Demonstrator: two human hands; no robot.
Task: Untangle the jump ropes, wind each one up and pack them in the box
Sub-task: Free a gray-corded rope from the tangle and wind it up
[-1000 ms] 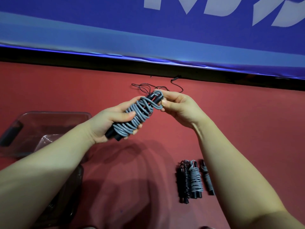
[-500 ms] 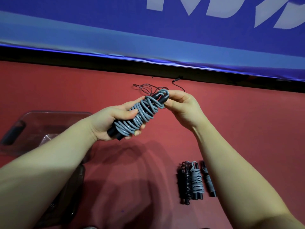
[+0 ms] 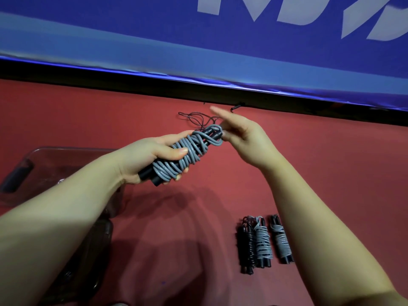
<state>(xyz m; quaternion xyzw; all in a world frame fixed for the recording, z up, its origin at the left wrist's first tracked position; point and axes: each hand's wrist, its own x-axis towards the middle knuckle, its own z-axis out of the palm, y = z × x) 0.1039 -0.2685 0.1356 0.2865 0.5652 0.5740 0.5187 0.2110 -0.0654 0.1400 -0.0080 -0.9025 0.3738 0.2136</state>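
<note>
Three wound ropes (image 3: 263,241) lie nearer than the right hand (image 3: 242,138), which is spread open and empty. The left hand (image 3: 150,155) clasps the coiled grey jump rope (image 3: 185,155); box (image 3: 55,164) to its left. Risk: the unheld end loop slips, uncoiling it. Beyond both hands: a tangled black rope (image 3: 194,118).

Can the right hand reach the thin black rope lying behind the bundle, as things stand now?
Probably yes: the right hand is open, and the black rope lies uncovered on the red surface just beyond its fingers.
</note>
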